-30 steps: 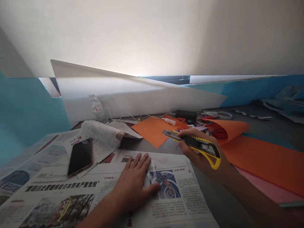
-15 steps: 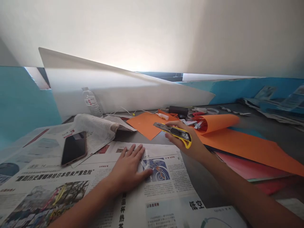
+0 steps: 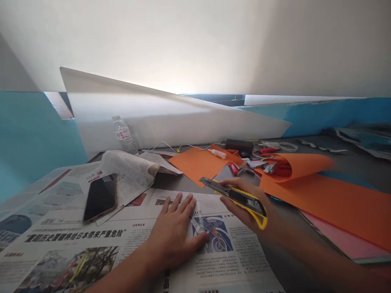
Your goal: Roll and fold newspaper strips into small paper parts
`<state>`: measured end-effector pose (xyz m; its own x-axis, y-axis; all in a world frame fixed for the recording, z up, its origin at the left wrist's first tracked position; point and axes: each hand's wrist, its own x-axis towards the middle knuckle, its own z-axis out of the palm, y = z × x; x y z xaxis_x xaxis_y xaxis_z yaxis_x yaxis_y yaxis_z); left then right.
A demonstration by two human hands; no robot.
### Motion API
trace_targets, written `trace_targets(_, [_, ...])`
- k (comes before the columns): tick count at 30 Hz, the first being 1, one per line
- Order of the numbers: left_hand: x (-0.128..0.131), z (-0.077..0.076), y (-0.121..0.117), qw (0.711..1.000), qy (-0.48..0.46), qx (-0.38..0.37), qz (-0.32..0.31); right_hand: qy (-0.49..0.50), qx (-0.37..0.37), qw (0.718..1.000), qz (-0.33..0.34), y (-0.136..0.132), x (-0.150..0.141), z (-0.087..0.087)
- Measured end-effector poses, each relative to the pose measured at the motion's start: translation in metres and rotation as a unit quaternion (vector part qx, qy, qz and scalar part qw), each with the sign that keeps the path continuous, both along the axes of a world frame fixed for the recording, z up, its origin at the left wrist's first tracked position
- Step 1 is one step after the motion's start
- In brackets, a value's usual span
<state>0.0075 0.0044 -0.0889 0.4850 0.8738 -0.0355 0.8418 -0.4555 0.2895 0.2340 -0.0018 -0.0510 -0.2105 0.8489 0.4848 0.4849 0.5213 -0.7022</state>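
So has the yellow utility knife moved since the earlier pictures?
Yes: the yellow knife has shifted left and lower in view, judged against the bottle.

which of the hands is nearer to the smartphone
Left: the left hand rests on the newspaper to the right of the smartphone; the right hand is farther right, holding a yellow-and-black utility knife.

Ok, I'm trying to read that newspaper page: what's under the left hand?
The left hand rests on the newspaper; the thumb overlaps a blue illustration. Whatever is printed beneath is covered.
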Motion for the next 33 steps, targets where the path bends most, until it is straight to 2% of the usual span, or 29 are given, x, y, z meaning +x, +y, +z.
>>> trace_targets(8, [0.006,0.001,0.001,1.0,0.008,-0.009,0.001,-0.009,0.044,0.997,-0.058,0.005,0.018,0.003])
trace_targets(27, [0.008,0.004,-0.001,0.998,0.055,0.032,-0.011,-0.076,0.023,0.997,0.013,0.0,0.019,0.0])
trace_targets(33, [0.008,0.005,-0.002,0.998,0.045,0.034,-0.011,-0.094,0.099,0.989,0.048,-0.002,0.016,0.001])
